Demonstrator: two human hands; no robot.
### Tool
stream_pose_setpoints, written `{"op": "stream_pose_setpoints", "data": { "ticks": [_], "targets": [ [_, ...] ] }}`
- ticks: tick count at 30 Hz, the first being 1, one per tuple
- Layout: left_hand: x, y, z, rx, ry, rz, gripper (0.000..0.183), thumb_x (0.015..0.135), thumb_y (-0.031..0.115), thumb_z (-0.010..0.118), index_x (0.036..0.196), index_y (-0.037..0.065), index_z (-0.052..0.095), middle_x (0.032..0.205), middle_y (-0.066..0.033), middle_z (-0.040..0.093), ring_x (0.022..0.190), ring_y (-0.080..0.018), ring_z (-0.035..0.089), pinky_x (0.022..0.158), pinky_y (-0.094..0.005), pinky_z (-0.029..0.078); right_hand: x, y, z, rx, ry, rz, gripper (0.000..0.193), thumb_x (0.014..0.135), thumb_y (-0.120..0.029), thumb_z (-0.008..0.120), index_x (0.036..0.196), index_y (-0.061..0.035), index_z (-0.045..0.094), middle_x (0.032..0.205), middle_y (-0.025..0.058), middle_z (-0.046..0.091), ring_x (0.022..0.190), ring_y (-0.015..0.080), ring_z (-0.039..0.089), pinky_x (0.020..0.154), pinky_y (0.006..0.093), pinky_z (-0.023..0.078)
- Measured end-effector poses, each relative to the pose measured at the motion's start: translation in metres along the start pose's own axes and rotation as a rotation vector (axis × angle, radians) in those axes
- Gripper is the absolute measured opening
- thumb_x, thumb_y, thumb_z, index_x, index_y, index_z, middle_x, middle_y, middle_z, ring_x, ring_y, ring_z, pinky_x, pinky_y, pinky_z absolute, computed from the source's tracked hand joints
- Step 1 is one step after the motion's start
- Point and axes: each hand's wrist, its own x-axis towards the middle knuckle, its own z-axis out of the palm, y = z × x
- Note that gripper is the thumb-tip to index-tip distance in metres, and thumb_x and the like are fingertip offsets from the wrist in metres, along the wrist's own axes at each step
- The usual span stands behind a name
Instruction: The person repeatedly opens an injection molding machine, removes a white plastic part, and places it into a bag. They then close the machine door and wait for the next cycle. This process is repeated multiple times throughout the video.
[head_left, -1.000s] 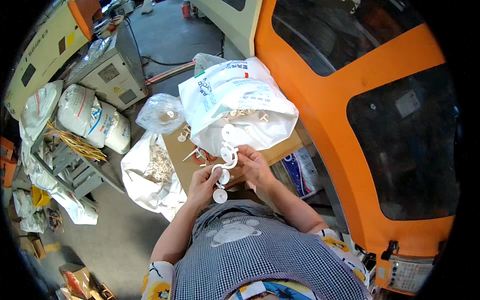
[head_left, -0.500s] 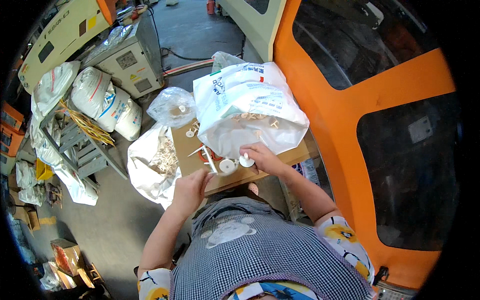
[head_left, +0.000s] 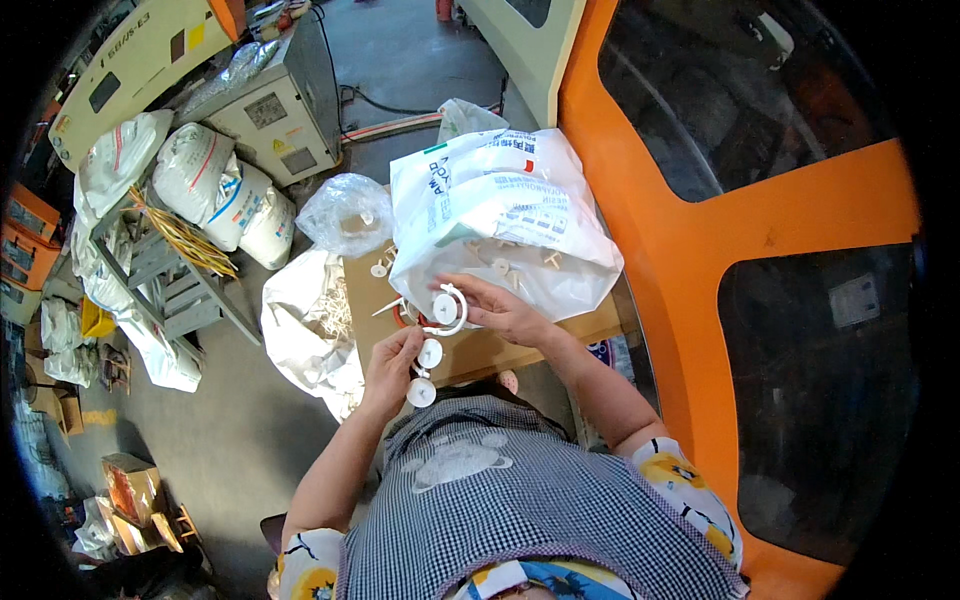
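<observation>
My left hand [head_left: 393, 368] is closed on a white moulded plastic part. A curved arm [head_left: 463, 312] of the part arches up and to the right, around a round disc [head_left: 445, 309]. Two more white discs [head_left: 421, 392] hang beside and below my left fingers. My right hand [head_left: 502, 312] is just right of the curved arm, fingers stretched and apart; whether they touch it is hard to tell. Under the hands, an orange-handled tool [head_left: 402, 318], partly hidden, lies on the cardboard-covered table [head_left: 480, 360]. A thin white pointed piece [head_left: 386, 307] rests by it.
A large white printed sack [head_left: 500, 200] lies on the table, its mouth toward me, with several small white parts inside. Left of it sit a clear plastic bag [head_left: 346, 213] and an open white sack [head_left: 295, 300] of thin scraps. An orange machine [head_left: 690, 260] stands close on the right.
The white part has come up in my left hand, its discs now showing. My right hand has moved slightly left and up; the disc formerly in its fingers is no longer gripped there.
</observation>
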Motion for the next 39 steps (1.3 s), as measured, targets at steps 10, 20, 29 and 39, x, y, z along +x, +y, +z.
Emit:
{"op": "stream_pose_setpoints", "data": {
  "ticks": [10, 20, 29, 39],
  "targets": [
    [-0.001, 0.038, -0.017, 0.767, -0.119, 0.406, 0.016, 0.089, 0.017, 0.054, 0.084, 0.003, 0.059, 0.068, -0.0036, 0.051, 0.058, -0.0145, 0.047, 0.052, -0.0255, 0.037, -0.023, -0.025, -0.021, -0.352, -0.215, 0.023, 0.021, 0.089, -0.018, 0.05, 0.101, -0.0036, 0.058, 0.08, 0.0036, 0.056, 0.068, 0.008, 0.049, 0.063, 0.0216, 0.041],
    [-0.032, 0.024, 0.005, 1.745, -0.43, 1.215, 0.014, 0.073, 0.017, 0.055, 0.082, 0.006, 0.055, 0.079, -0.0061, 0.051, 0.072, -0.0187, 0.057, 0.061, -0.0282, 0.046, -0.026, 0.049, -0.02, 0.192, -0.021, 0.948, 0.021, 0.083, -0.017, 0.05, 0.07, -0.0011, 0.057, 0.058, 0.0012, 0.053, 0.041, 0.0064, 0.037, 0.035, 0.0213, 0.025],
    [-0.034, 0.0, -0.011, 0.528, 0.061, 0.095, 0.025, 0.091, 0.017, 0.052, 0.072, 0.001, 0.054, 0.057, -0.0009, 0.044, 0.054, -0.0076, 0.041, 0.048, -0.0234, 0.034, -0.023, -0.005, 0.013, 0.339, 0.078, 0.444, 0.031, 0.094, -0.034, 0.044, 0.099, -0.0043, 0.051, 0.068, 0.0025, 0.056, 0.044, 0.0087, 0.049, 0.039, 0.0212, 0.04],
    [-0.03, 0.001, 0.002, 0.979, 0.062, 0.529, 0.016, 0.087, 0.016, 0.054, 0.077, 0.004, 0.057, 0.064, -0.0034, 0.054, 0.052, -0.0158, 0.048, 0.048, -0.0215, 0.037, -0.029, 0.008, -0.001, 0.046, 0.216, 0.422, 0.032, 0.09, -0.029, 0.05, 0.082, -0.0004, 0.061, 0.061, 0.0018, 0.055, 0.053, 0.0076, 0.051, 0.048, 0.0209, 0.04]
  ]
}}
